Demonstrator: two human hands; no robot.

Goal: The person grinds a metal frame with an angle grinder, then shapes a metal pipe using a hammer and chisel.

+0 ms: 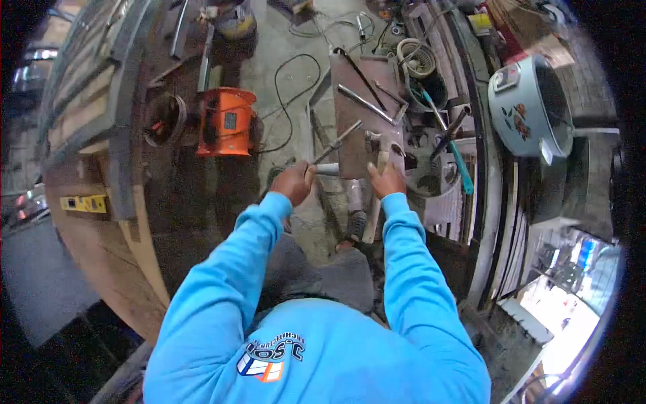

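Note:
My left hand (293, 184) is closed round a thin metal rod (338, 140) that slants up to the right over the edge of a brown work table (353, 101). My right hand (386, 180) is closed on the handle of a hammer (383, 145), its head over the table's near right corner. A metal tube (367, 104) and a dark bar (361, 77) lie on the table. Between my hands, a grey pipe (328, 169) sticks out left of the table's near edge.
An orange blower (227, 121) stands on the floor at the left, with a black cable (286, 101) beside it. Right of the table are a bucket (428, 87), a teal-handled tool (462, 167) and a large light-blue pot (518, 111). A yellow level (84, 203) lies far left.

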